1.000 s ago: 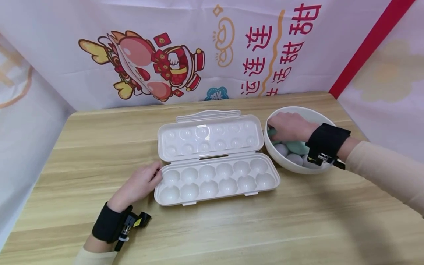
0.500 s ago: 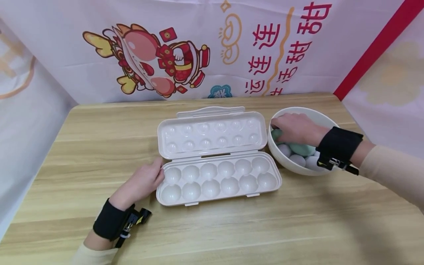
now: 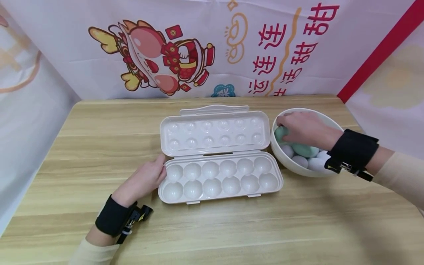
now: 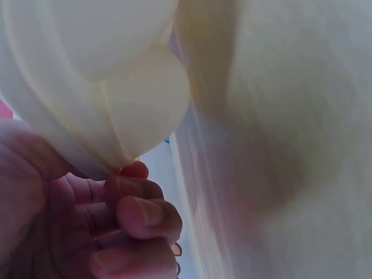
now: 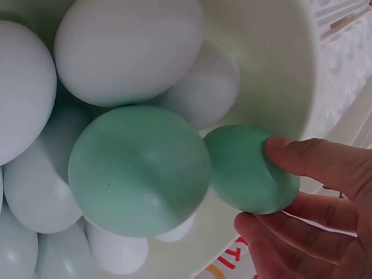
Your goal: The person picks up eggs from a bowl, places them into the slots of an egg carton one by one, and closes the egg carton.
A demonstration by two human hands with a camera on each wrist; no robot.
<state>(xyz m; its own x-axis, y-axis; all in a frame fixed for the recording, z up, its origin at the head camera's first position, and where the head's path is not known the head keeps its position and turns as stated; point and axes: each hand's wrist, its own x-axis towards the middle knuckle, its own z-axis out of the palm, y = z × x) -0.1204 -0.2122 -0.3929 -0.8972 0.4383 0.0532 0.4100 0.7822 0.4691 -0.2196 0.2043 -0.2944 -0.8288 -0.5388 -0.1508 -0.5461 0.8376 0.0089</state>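
Observation:
An egg box (image 3: 220, 176) of white plastic lies with its lid (image 3: 215, 134) folded back, the cups bare. At its left end my left hand (image 3: 142, 182) pinches the rim between thumb and curled fingers; the left wrist view shows the fingertips under the edge of the box (image 4: 148, 102). My right hand (image 3: 306, 127) reaches into a white bowl (image 3: 283, 156) and grips a green egg (image 5: 250, 168) between thumb and fingers, near the bowl's inner wall. A second green egg (image 5: 139, 171) lies right beside it, among several whitish eggs (image 5: 128, 49).
The bowl stands close against the right end of the egg box on a wooden table (image 3: 212, 232). Behind the table hangs a white cloth (image 3: 132, 82) with a cartoon figure and red lettering. More white cloth closes off both sides.
The head view has shifted a little, so everything sits farther right. More of the green egg shows at my right fingers, which have risen slightly. My left hand stays at the box's end.

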